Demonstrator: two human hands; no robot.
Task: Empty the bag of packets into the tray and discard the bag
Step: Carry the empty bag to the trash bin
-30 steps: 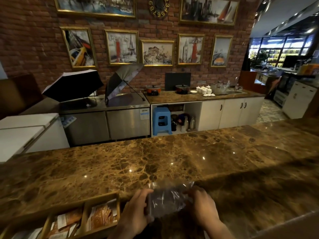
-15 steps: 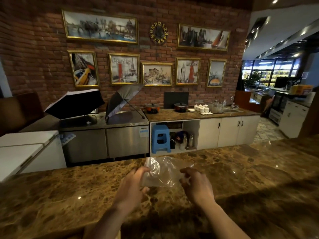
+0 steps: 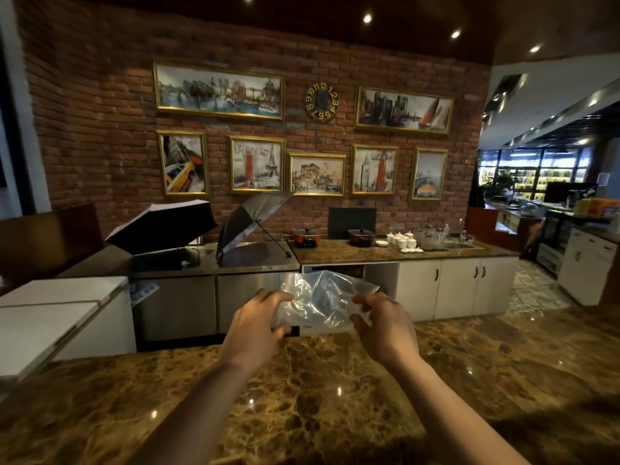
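two hands: left (image 3: 253, 325), right (image 3: 385, 325). one clear bag (image 3: 318, 303). seven framed pictures (image 3: 218, 90) on the brick wall, one clock (image 3: 321, 101). two open umbrellas (image 3: 161, 224). two red pots (image 3: 306, 237). three lit ceiling spots (image 3: 367, 18). three white cabinet doors (image 3: 419, 288).

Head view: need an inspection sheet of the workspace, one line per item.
Surface: brown marble counter, glossy, bare where visible.
Job's things: clear plastic bag held up above the counter, looks empty; tray not in view.
Clutter: nothing seen on the counter.
Hands: left hand and right hand each grip a side of the bag.
Cables: nothing seen.
Surroundings: brick wall with framed pictures and clock; two open umbrellas on the steel back counter; pots, white cups, sink on the far worktop.
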